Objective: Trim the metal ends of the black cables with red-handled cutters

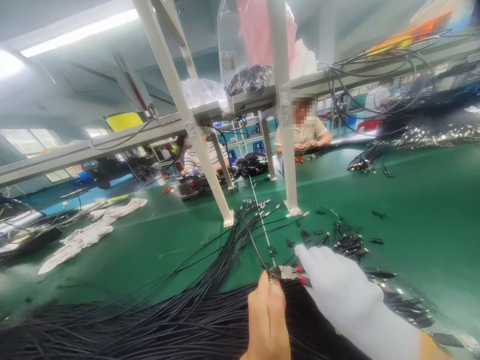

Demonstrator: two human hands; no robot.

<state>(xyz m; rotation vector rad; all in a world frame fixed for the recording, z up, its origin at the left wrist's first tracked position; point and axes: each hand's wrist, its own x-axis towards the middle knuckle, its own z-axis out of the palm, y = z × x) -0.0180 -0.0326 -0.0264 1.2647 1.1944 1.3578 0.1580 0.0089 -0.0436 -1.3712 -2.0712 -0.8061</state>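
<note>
Two hands meet over the black cable bundle (157, 320) on the green counter (412, 210). Left hand (267, 320), bare, has its grip pinched together on one thin cable at the bundle's far edge. Right hand (337, 290), white-gloved, has its grip clamped on red-handled pliers (290, 272) just beside that pinch. Cut black pieces (348, 245) lie beyond the pliers.

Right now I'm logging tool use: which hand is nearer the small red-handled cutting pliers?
Right. The white-gloved right hand grips the small red-handled cutting pliers; the bare left hand pinches a thin black wire just below their jaws.
</note>
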